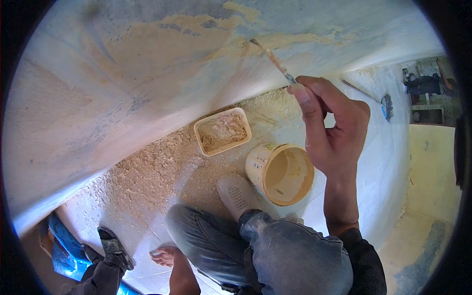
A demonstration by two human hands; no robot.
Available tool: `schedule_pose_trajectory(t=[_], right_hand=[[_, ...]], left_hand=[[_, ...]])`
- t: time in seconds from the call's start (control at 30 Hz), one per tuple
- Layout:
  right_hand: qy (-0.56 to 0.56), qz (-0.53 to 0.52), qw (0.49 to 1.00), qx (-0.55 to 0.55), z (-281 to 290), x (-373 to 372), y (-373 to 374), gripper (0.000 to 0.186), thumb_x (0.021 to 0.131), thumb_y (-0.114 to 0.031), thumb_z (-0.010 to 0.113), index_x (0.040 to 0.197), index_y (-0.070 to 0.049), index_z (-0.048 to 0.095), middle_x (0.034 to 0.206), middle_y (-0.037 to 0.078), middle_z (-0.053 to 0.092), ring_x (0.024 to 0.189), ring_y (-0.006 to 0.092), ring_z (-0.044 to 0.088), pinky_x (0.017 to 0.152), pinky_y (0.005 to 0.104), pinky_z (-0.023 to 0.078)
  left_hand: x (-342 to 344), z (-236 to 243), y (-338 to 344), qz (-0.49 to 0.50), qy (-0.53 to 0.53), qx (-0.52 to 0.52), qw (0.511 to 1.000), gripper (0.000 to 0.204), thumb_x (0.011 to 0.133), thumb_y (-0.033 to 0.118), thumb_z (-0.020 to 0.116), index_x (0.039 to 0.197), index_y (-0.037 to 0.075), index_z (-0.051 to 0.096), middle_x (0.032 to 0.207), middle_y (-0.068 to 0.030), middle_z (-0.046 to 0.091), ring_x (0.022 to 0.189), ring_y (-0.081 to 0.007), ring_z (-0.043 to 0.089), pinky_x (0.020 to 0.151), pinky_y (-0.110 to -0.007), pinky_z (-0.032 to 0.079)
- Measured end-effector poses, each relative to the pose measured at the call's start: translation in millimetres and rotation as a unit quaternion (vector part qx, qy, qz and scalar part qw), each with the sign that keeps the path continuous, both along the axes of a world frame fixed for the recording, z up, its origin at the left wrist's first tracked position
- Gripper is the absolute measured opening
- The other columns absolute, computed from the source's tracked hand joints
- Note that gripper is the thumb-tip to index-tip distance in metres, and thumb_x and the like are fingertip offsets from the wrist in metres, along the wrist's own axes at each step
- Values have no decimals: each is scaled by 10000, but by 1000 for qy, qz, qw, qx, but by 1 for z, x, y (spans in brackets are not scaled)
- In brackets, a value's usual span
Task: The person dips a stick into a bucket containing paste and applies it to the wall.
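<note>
Slender tool (pixel 275 63), in front of the stained wall (pixel 162 69): long axis running obliquely, dark tip toward 10 to 11 o'clock from the right hand (pixel 337 120), the nearer, which pinches its lower end between thumb and fingers. Contact between tip and wall cannot be determined. Relative to that hand, the rectangular tub (pixel 202 147) lies at 9 o'clock, the round bucket (pixel 255 164) between 7 and 8. The left hand (pixel 165 256), at 8 o'clock, is loosely extended, apparently empty; the tool lies at its 1 o'clock.
</note>
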State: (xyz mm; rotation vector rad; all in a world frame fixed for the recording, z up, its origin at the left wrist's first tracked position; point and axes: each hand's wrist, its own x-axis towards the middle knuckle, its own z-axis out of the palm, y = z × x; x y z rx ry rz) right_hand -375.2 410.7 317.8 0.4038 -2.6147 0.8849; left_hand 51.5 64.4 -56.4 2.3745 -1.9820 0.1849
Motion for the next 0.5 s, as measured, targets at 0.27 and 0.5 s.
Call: schedule_pose_trajectory(t=[0.27, 0.5], right_hand=[[3, 24, 998, 50, -2, -7, 2, 119, 908, -90, 632, 907, 18, 682, 564, 36, 551, 454, 66, 445, 443, 222, 332], [-16, 21, 999, 26, 3, -2, 6, 120, 910, -90, 630, 899, 20, 679, 567, 45, 549, 453, 66, 438, 443, 226, 328]], left_hand=[[-1, -2, 1, 7, 12, -3, 1000, 556, 951, 528, 299, 1438, 266, 355, 1471, -22, 350, 1326, -296, 367, 1027, -541, 318], [10, -9, -4, -8, 19, -17, 1000, 568, 933, 540, 312, 1432, 273, 361, 1475, -28, 350, 1315, -307, 376, 1009, -555, 331]])
